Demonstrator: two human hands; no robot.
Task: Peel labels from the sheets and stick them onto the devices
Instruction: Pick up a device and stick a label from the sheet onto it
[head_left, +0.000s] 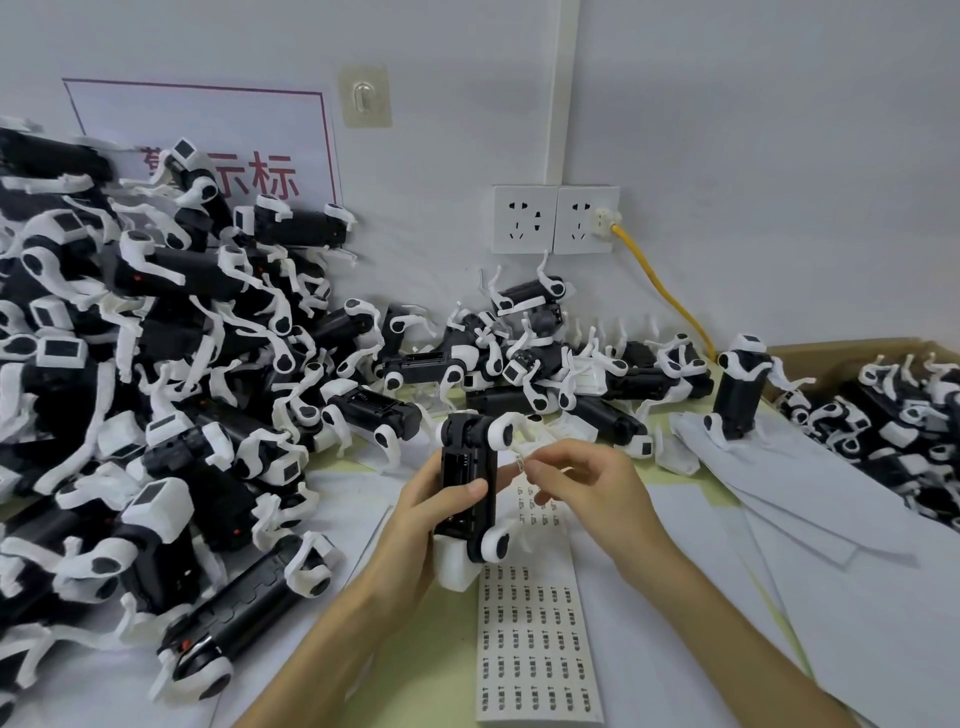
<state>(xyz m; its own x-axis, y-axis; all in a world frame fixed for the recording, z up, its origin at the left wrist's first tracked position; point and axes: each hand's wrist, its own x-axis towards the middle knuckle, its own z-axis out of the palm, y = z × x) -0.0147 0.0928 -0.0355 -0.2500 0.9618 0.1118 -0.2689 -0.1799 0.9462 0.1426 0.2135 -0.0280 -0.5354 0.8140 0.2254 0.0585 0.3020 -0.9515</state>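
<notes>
White label sheet (537, 639) lies nearest on the table (415, 675); above it the grip of our left hand (431, 514) wraps the black robot-dog device (467, 488), while our right hand (587, 483) pinches a peeled label (521, 464) beside it. Clinging to a fingertip, it could land crooked; a pile of devices (156, 364) waits beyond

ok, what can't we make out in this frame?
Head view:
Label sheet print: too small to read.
Label in right hand: tiny, text unreadable.
Device side: covered by left hand.
Wall sign: partly hidden by device pile.
Cardboard box: cut off by right edge.
</notes>
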